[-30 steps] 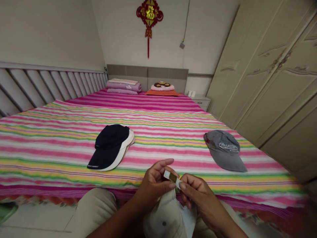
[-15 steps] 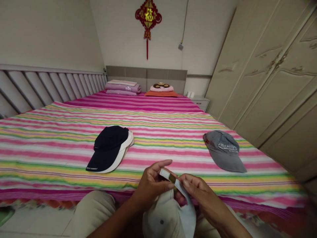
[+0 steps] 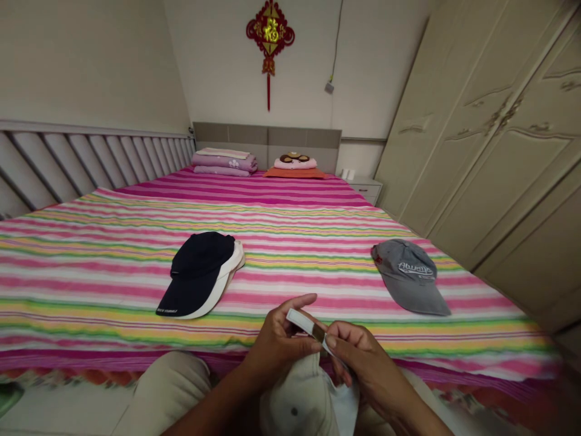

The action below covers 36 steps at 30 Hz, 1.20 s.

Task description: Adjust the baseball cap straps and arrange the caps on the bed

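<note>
A pale cap (image 3: 302, 396) hangs over my lap, its crown toward me and its lower part cut off by the frame. Its light back strap (image 3: 301, 321) runs through a brass-coloured buckle (image 3: 318, 333), with the free end sticking out up and left. My left hand (image 3: 284, 339) grips the cap by the buckle, thumb along its near side and index finger stretched out. On the other side, my right hand (image 3: 356, 351) pinches the strap just right of the buckle between thumb and fingers.
On the striped bedspread (image 3: 290, 266) lie a navy and white cap (image 3: 204, 272) at left and a grey cap (image 3: 411, 275) at right. Folded bedding (image 3: 224, 162) is stacked by the headboard (image 3: 304, 138). A wardrobe (image 3: 472, 139) stands right, a slatted rail (image 3: 91, 160) left.
A longer piece of the strap's free end now sticks out left of the buckle. My right hand has moved slightly left, closer against the buckle.
</note>
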Motion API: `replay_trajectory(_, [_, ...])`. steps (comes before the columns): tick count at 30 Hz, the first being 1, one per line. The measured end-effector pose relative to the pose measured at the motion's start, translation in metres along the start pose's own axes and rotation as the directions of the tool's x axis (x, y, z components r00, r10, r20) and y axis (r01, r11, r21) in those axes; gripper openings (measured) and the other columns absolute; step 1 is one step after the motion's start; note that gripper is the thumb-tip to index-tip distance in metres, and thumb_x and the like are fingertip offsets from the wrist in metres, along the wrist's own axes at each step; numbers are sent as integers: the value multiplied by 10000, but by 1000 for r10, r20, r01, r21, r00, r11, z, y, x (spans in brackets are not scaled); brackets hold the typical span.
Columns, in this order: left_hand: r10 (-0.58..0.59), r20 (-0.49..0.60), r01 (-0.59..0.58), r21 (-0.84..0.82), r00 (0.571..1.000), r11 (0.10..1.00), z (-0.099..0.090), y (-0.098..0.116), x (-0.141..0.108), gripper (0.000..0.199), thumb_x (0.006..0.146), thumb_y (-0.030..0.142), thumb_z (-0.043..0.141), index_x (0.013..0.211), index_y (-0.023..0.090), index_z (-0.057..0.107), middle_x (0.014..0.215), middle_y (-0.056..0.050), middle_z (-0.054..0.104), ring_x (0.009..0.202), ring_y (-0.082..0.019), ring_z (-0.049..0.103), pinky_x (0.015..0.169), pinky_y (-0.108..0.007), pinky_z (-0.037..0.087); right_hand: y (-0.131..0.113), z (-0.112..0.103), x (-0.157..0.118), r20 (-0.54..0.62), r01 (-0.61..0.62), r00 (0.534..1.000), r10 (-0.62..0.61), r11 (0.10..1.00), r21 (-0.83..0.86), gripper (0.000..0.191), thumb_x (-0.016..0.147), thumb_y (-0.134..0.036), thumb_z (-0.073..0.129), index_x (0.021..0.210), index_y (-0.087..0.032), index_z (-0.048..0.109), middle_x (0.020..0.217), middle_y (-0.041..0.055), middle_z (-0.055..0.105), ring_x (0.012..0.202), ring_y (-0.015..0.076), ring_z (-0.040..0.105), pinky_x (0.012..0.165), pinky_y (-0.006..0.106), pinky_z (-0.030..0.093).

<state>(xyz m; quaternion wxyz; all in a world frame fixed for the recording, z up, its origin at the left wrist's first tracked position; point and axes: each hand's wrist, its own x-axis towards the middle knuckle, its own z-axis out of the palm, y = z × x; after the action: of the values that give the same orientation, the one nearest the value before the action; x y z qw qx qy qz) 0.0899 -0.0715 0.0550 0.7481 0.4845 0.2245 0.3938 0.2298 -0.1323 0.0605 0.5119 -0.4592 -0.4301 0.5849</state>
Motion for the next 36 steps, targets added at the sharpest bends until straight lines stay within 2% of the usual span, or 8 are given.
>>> replay_trajectory(4, [-63, 61, 53, 156, 996, 986, -5, 5, 2, 522, 514, 231, 769, 996, 174, 577, 854, -38, 611, 701, -128, 549, 640, -245, 395, -2, -2, 0, 23, -25, 999, 23, 996, 88, 361, 679, -469, 634, 577, -151, 497, 376, -71, 415, 332, 35, 256, 382, 200, 169])
replay_trajectory(9, [-140, 188, 68, 345, 972, 936, -10, 10, 3, 273, 601, 330, 702, 740, 127, 584, 573, 35, 483, 554, -78, 409, 537, -209, 297, -5, -3, -1, 43, -37, 999, 33, 994, 100, 367, 662, -469, 654, 577, -139, 518, 390, -60, 448, 328, 25, 258, 371, 195, 155])
replay_trajectory(13, [-147, 168, 102, 249, 975, 963, -8, 12, 5, 293, 557, 319, 727, 705, 123, 565, 563, 38, 477, 540, -72, 393, 534, -208, 287, -8, -3, 0, 54, -82, 996, 76, 989, 121, 366, 675, -468, 640, 588, -135, 518, 404, -42, 488, 319, 24, 296, 357, 182, 174])
replay_trajectory(17, [-242, 203, 228, 91, 949, 969, -9, 16, 7, 350, 512, 302, 756, 760, 139, 572, 605, 18, 533, 540, -83, 453, 542, -213, 323, -15, -9, 7, 75, -118, 991, 109, 984, 131, 325, 663, -422, 663, 620, -130, 525, 428, -36, 515, 327, 22, 344, 349, 160, 204])
replay_trajectory(22, [-246, 237, 257, -13, 940, 966, -12, 24, 14, 407, 612, 490, 639, 769, 114, 628, 641, -21, 562, 553, -96, 482, 534, -214, 352, -27, -17, 17, 77, -141, 988, 136, 987, 74, 258, 617, -328, 699, 621, -130, 533, 404, -55, 503, 316, 11, 322, 344, 144, 212])
replay_trajectory(26, [-381, 191, 373, 79, 904, 924, -15, 32, 24, 392, 644, 474, 617, 745, 97, 653, 639, -29, 569, 558, -95, 487, 527, -209, 355, -34, -17, 19, 75, -169, 983, 169, 986, -7, 229, 611, -314, 671, 591, -134, 531, 388, -62, 488, 301, 6, 297, 335, 143, 207])
replay_trajectory(31, [-559, 261, 522, 199, 787, 829, -18, 32, 35, 286, 511, 331, 744, 632, 95, 636, 534, 7, 543, 480, -73, 460, 512, -207, 349, -34, -16, 19, 66, -181, 980, 188, 979, -93, 177, 594, -275, 643, 583, -141, 526, 375, -69, 473, 286, 7, 278, 317, 143, 200])
replay_trajectory(36, [-516, 277, 467, 224, 811, 855, -20, 27, 32, 254, 521, 279, 736, 663, 97, 628, 545, 14, 545, 467, -55, 442, 487, -188, 316, -30, -17, 18, 89, -151, 984, 154, 988, -41, 150, 611, -254, 620, 578, -144, 524, 369, -76, 455, 292, 4, 235, 316, 142, 201])
